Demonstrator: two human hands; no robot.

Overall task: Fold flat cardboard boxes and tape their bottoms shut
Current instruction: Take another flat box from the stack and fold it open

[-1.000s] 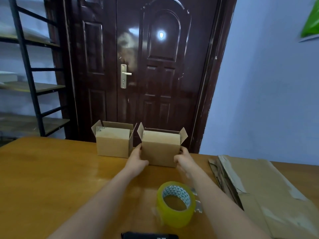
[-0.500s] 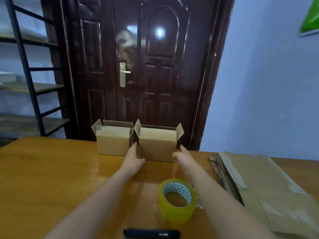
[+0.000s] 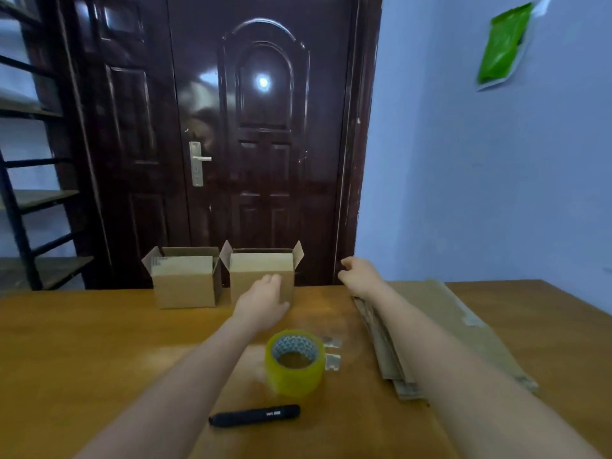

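Two folded boxes (image 3: 183, 281) (image 3: 261, 273) side by side beyond left hand (image 3: 263, 303). Left hand relaxed, fingers now in front of right box, no more gripping its side. Right hand (image 3: 359, 274) moved away over flat cardboard stack (image 3: 463, 329), loosely curled, empty. Tape roll (image 3: 295, 362) between forearms.

A plain packing or storage room: a dark door (image 3: 231, 144) stands behind a wooden table (image 3: 82, 342), with metal shelving (image 3: 29, 200) left of the door and a bare blue wall (image 3: 463, 193) right of it.
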